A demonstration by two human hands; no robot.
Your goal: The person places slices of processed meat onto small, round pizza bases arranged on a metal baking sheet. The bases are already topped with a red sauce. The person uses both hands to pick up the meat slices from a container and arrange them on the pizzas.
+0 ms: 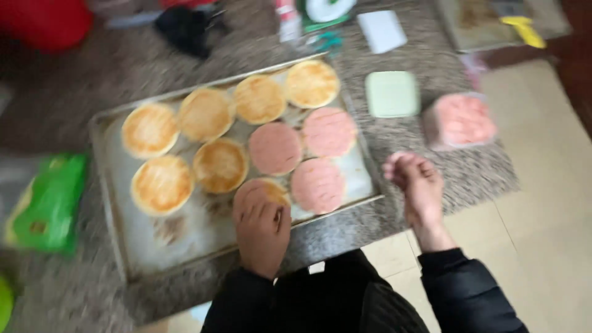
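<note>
- Head view: my left hand [262,231] lies palm down over the near edge of the baking tray [117,228], fingers [259,213] together and flat, pressing a pink meat slice [262,192] onto the bun half under it. I am not gripping it; the fingertips simply rest on top.
- That slice lies straight ahead of my left hand, under the fingertips, at the near middle of the tray. It is round, so it has no long axis to speak of.
- My right hand [416,182] hangs in the air off the tray's right edge, above the speckled tabletop [394,209]. Its fingers are loosely curled inward; the picture is too blurred to tell whether they pinch anything.
- Three more bun halves already carry pink slices [317,185], just right of and behind my left hand. Six toasted bun halves [161,184] sit bare on the left and far parts of the tray.
- The tub of sliced meat [461,121] stands on the tabletop ahead and to the right of my right hand, which is clearly the nearer hand to it. A pale green lid [392,94] lies just left of the tub.
- A green bag [46,206] lies well left of the tray.
</note>
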